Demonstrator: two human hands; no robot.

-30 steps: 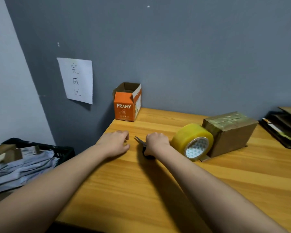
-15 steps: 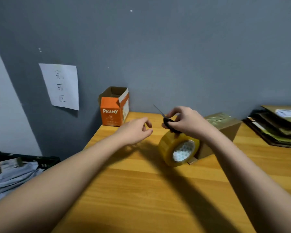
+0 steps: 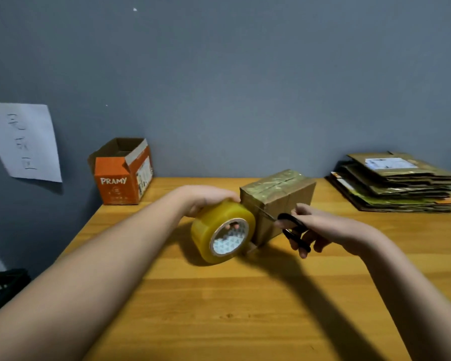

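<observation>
Left hand [image 3: 206, 198] now grips tape roll [image 3: 211, 225]; scissors [image 3: 290, 219] seemingly touch the box [image 3: 279, 194]

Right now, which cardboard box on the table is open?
The orange PRAMY box, back left, top flaps up. The brown box beside the tape roll is taped shut; the stack at right is folded flat.

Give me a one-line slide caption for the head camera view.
Left hand grips a yellow tape roll beside a taped cardboard box while right hand holds black scissors.
</observation>
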